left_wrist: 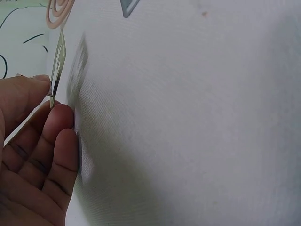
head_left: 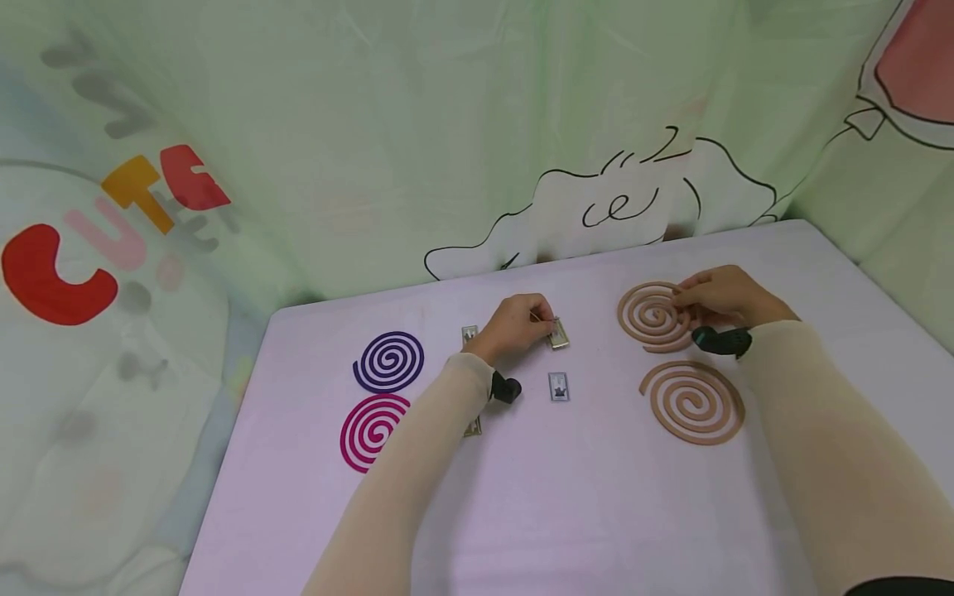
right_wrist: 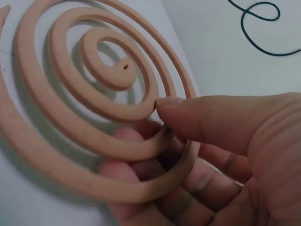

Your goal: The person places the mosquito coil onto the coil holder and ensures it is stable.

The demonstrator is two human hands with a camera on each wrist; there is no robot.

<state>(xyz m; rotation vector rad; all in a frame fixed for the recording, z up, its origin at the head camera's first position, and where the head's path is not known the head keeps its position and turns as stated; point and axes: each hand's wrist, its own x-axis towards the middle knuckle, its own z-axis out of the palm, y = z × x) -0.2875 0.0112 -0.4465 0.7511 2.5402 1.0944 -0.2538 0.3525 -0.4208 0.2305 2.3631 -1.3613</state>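
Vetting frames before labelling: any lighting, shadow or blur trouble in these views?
Head: light is soft and even, tablecloth looks lilac, markings on the metal piece in the left hand too small to read; left wrist: cloth looks greyer, that piece's soft-edged shadow falls beside it; right wrist: tan coil in the right hand casts soft shadows on the cloth.

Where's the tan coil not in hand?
In the head view, the loose tan coil lies on the table's right side, just nearer the wearer than the other tan coil the right hand holds and right of the small silvery piece.
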